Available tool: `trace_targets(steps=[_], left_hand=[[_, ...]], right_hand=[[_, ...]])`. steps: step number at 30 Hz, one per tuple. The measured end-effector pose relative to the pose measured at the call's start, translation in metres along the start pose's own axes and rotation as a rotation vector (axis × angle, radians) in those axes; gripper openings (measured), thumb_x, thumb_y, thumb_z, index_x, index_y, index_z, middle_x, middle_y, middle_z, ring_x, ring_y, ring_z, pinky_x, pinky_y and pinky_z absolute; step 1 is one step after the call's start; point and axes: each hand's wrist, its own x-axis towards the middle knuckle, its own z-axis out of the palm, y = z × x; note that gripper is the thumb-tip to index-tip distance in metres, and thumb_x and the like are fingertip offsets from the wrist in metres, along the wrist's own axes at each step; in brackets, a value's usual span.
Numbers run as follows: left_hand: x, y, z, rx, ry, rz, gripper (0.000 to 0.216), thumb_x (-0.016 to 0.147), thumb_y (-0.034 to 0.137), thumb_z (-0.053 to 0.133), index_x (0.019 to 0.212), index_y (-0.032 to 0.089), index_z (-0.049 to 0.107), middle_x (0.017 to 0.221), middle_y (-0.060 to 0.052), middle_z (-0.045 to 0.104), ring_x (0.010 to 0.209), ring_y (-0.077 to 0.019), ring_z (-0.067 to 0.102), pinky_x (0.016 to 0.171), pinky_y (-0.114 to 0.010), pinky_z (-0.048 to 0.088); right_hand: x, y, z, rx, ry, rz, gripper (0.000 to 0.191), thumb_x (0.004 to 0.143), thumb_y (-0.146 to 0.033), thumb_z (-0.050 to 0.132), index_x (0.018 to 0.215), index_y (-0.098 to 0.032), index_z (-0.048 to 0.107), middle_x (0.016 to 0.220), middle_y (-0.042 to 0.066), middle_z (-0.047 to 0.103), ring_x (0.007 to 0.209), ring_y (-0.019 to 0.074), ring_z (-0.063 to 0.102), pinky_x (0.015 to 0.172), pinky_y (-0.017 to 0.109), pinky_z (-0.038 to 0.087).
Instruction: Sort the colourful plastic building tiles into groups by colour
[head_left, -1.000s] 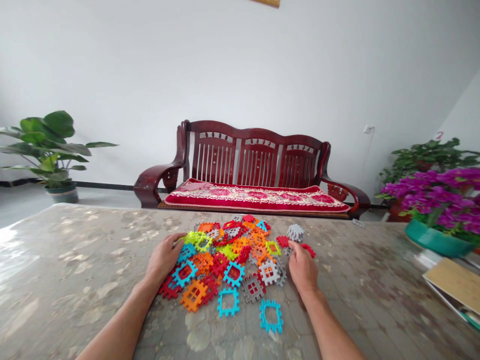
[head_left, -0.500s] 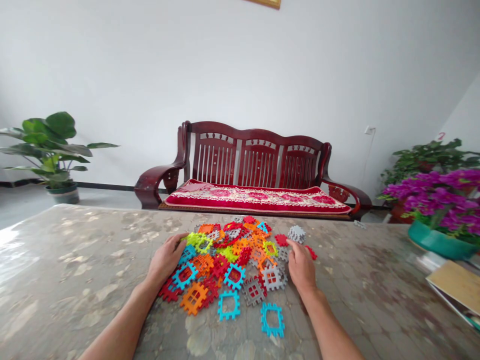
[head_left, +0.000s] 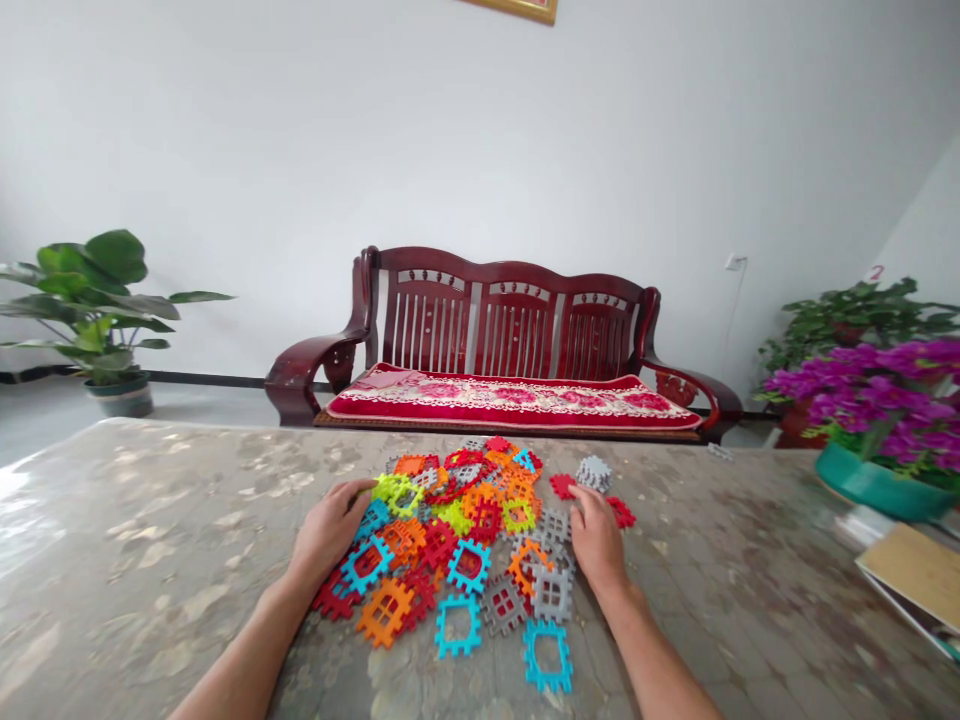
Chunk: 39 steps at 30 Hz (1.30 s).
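A heap of flat plastic interlocking tiles with toothed edges lies on the table in red, orange, blue, yellow-green and grey. At its left edge, my left hand (head_left: 330, 527) rests open, fingertips against a yellow-green tile (head_left: 399, 494). My right hand (head_left: 598, 535) is on the right side, fingers apart and slightly bent. Its fingertips are by a red tile (head_left: 561, 487) and a grey tile (head_left: 555, 525); contact is hard to make out. Nearest me lie a blue frame tile (head_left: 547, 655), another blue frame (head_left: 458, 626) and a grey window tile (head_left: 553, 592).
Small grey pieces (head_left: 594, 472) are stacked beyond my right hand. A teal flowerpot (head_left: 877, 482) with purple flowers and a brown-covered book (head_left: 915, 570) occupy the table's right side. Behind the table (head_left: 187, 560) stands a dark wooden bench (head_left: 517, 270) with a red cushion.
On the heap's right side, grey tiles and an orange one have spread toward me, and a yellow-green frame has shifted left. Both hands stay in nearly the same places; the view tilts slightly.
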Motion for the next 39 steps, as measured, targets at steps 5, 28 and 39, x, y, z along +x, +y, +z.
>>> trace_targets(steps=[5, 28, 39], left_hand=[[0.000, 0.001, 0.000, 0.001, -0.004, -0.004, 0.041, 0.088, 0.044, 0.039, 0.107, 0.026, 0.071, 0.119, -0.003, 0.070, 0.105, -0.0206, 0.066, 0.097, -0.030, 0.047], [0.001, -0.002, 0.000, 0.032, -0.011, 0.009, 0.042, 0.087, 0.045, 0.040, 0.108, 0.026, 0.071, 0.121, -0.003, 0.070, 0.105, -0.0207, 0.066, 0.094, -0.029, 0.048], [0.004, -0.008, 0.004, 0.022, -0.003, 0.026, 0.042, 0.087, 0.046, 0.040, 0.108, 0.026, 0.070, 0.120, -0.003, 0.070, 0.107, -0.0212, 0.066, 0.098, -0.031, 0.047]], right_hand=[[0.006, 0.001, 0.003, -0.098, 0.004, -0.041, 0.035, 0.087, -0.020, 0.042, 0.110, -0.018, 0.068, 0.118, 0.012, 0.064, 0.113, 0.0244, 0.057, 0.102, 0.041, 0.043], [0.050, -0.022, -0.021, -0.327, -0.311, 0.231, 0.030, 0.081, -0.025, 0.058, 0.108, -0.021, 0.068, 0.105, 0.007, 0.069, 0.097, 0.0204, 0.065, 0.084, 0.028, 0.046], [0.016, 0.054, -0.052, -0.273, -0.103, 0.201, 0.042, 0.077, -0.028, 0.057, 0.117, -0.017, 0.062, 0.111, 0.011, 0.067, 0.103, 0.0246, 0.063, 0.092, 0.034, 0.046]])
